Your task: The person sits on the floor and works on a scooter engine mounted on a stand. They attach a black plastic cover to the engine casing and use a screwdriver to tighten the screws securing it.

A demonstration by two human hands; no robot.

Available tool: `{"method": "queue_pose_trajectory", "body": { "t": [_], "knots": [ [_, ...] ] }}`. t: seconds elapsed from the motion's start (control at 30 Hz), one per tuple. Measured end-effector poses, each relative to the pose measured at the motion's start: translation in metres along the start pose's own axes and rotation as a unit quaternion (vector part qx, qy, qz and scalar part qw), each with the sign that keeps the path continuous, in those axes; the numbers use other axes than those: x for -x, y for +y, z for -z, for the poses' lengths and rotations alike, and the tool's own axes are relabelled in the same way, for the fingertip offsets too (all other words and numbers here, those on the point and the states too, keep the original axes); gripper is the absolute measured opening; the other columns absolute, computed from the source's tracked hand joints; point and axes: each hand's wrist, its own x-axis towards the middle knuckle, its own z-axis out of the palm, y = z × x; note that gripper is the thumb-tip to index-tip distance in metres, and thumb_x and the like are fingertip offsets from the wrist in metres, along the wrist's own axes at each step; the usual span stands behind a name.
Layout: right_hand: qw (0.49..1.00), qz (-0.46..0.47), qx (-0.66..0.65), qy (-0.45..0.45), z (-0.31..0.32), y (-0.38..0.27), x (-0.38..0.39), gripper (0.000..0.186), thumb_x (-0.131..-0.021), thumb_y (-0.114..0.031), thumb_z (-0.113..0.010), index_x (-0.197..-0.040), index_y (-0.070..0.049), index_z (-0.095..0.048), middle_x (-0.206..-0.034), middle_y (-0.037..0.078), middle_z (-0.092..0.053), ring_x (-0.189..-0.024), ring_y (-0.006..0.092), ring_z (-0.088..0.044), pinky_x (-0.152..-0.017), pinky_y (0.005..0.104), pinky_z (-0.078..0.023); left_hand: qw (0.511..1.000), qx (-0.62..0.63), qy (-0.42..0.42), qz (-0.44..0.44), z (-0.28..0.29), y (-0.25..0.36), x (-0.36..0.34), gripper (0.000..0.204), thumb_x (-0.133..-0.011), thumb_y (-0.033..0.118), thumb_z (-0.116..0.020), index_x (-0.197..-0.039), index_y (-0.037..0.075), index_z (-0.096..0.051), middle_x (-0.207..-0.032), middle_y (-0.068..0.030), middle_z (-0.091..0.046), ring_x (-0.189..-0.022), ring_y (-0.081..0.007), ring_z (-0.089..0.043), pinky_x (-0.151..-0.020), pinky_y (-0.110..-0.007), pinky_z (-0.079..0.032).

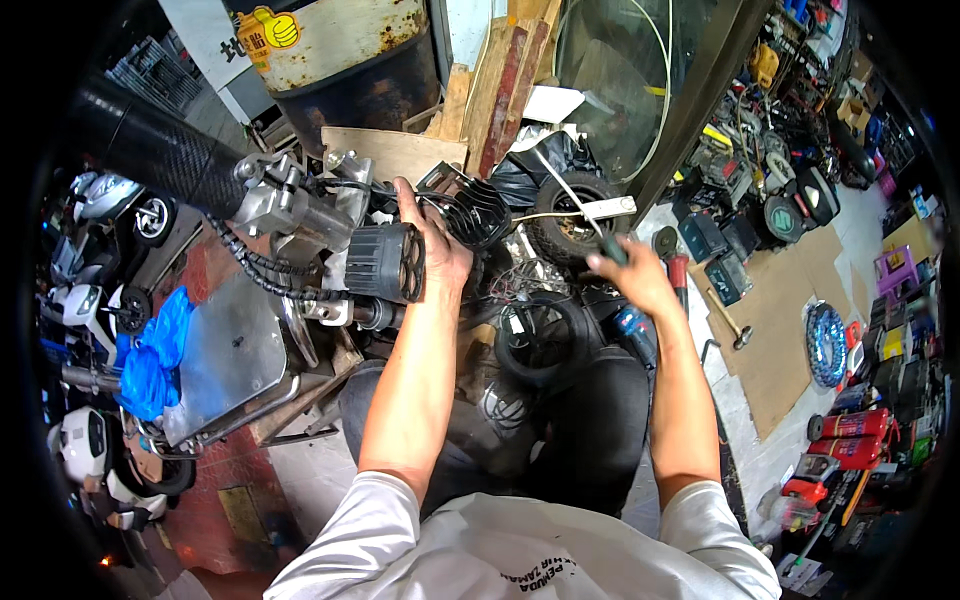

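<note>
Being held in the right hand (640, 276): a long screwdriver (613, 250).
Its green handle is wrapped by bent fingers, and its rod is pointed far and left, by a white power strip (612, 208) and a black tire (547, 242). The left hand (438, 248) is partly spread, one finger stuck up, between a black ribbed box (375, 263) on the left and a black finned part (482, 207) on the right; whether either is gripped cannot be told.

A head-worn fisheye looks down over both hands (440, 243) (636, 276).
</note>
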Motion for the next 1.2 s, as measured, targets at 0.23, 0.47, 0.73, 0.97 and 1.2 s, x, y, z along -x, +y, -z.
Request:
{"method": "queue_pose_trajectory", "body": {
  "t": [0.23, 0.47, 0.73, 0.97, 1.2],
  "knots": [
    [0.932, -0.245, 0.267, 0.028, -0.066, 0.311, 0.170, 0.067, -0.089, -0.060, -0.075, -0.127, -0.005, -0.074, -0.117, 0.032, -0.073, -0.116, 0.0467, -0.070, -0.101, 0.0527, -0.054, 0.997, 0.065, -0.001, 0.051, -0.006, -0.021, 0.003, 0.050, -0.099, 0.050, -0.063, -0.124, 0.006, -0.071, -0.121, -0.0124, -0.076, -0.116, -0.0307, -0.070, -0.112, -0.053, -0.049],
    [0.988, -0.074, 0.035, 0.133, -0.003, 0.145, 0.050, 0.069, -0.092, -0.046, -0.082, -0.131, 0.008, -0.063, -0.116, 0.026, -0.075, -0.109, 0.0330, -0.073, -0.096, 0.0404, -0.055, 0.998, 0.049, 0.030, 0.012, -0.005, -0.009, 0.015, 0.058, -0.105, 0.057, -0.054, -0.131, 0.008, -0.067, -0.131, -0.0092, -0.073, -0.125, -0.0290, -0.066, -0.117, -0.054, -0.045],
    [0.948, 0.306, 0.087, -0.005, -0.065, -0.130, -0.007, 0.102, -0.076, -0.041, -0.095, -0.156, -0.001, -0.046, -0.151, 0.025, -0.057, -0.143, 0.0335, -0.056, -0.117, 0.0461, -0.045, 0.997, -0.005, 0.033, 0.065, -0.036, 0.008, 0.062, 0.061, -0.111, 0.058, -0.048, -0.138, 0.004, -0.061, -0.131, -0.0137, -0.071, -0.121, -0.0287, -0.068, -0.113, -0.044, -0.051],
    [0.951, 0.296, -0.092, -0.012, -0.085, -0.135, -0.023, 0.076, -0.073, -0.031, -0.094, -0.133, 0.003, -0.063, -0.112, 0.024, -0.076, -0.107, 0.0341, -0.076, -0.096, 0.0414, -0.057, 0.924, -0.381, 0.031, -0.001, 0.004, 0.011, 0.119, 0.063, -0.106, 0.053, -0.060, -0.138, -0.001, -0.060, -0.121, -0.0109, -0.074, -0.112, -0.0247, -0.071, -0.102, -0.040, -0.054],
    [0.911, 0.319, -0.262, -0.002, -0.084, -0.118, -0.044, 0.073, -0.077, -0.025, -0.093, -0.135, 0.007, -0.062, -0.119, 0.015, -0.076, -0.111, 0.0202, -0.070, -0.104, 0.0351, -0.053, 0.360, -0.789, -0.211, -0.451, -0.128, 0.132, 0.101, 0.018, -0.088, 0.015, -0.076, -0.100, 0.002, -0.072, -0.098, -0.0149, -0.071, -0.097, -0.0315, -0.067, -0.086, -0.047, -0.055]
  ]
}}
